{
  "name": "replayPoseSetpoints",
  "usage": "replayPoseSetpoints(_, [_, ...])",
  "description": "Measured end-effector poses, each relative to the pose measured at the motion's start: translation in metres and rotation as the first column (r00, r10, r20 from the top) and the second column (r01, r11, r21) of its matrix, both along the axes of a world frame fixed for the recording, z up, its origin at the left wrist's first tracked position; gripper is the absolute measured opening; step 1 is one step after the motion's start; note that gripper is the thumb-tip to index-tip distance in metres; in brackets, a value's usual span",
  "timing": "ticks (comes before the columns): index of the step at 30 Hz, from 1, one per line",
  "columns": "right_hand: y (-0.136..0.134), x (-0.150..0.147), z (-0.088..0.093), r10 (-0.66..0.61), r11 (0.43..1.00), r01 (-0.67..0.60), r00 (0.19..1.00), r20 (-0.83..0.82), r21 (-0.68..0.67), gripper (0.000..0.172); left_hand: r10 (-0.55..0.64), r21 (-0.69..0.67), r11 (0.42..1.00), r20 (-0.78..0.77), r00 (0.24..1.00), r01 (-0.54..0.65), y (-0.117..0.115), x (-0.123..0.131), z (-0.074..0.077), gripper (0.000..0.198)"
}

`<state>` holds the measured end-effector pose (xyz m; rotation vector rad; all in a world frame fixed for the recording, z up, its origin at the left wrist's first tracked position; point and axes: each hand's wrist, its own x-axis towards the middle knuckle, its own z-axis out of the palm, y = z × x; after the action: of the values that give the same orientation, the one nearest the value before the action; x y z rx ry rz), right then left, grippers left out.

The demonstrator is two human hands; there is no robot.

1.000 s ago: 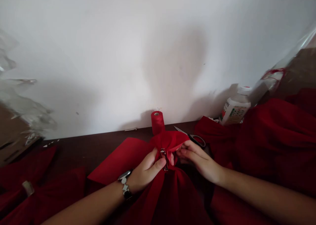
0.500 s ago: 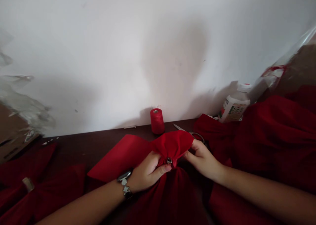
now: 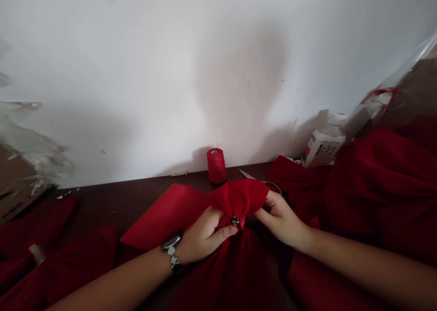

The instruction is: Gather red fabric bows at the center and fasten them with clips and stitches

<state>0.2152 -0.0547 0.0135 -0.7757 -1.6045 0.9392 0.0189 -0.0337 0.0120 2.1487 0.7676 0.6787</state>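
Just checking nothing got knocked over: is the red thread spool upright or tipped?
Upright: the spool of red thread stands on end on the dark table, its hollow core facing up.

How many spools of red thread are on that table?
1. The spool of red thread stands upright on the dark table by the white wall, behind the red fabric and left of the scissors. More could be hidden under the fabric.

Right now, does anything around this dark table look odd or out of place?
Yes: a large brownish smudge on the white wall, above the red thread spool, looks odd, like a stain, though it may be shadow.
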Motion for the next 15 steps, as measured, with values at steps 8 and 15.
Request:
replayPoseSetpoints(8, [-0.0057, -0.0039, -0.0017, 0.008, 1.000, -0.009, 1.000, 0.020, 0.028, 0.014, -0.073, -0.001, 0.997, 0.035, 0.997, 0.074, -0.0004, -0.0011, 0.0001, 0.036])
replayPoseSetpoints(15, [-0.0048, -0.0022, -0.0039, -0.056, 0.987, 0.032, 0.987, 0.148, 0.161, 0.017, -0.069, -0.043, 0.997, 0.019, 0.997, 0.070, -0.0015, -0.0027, -0.0001, 0.046])
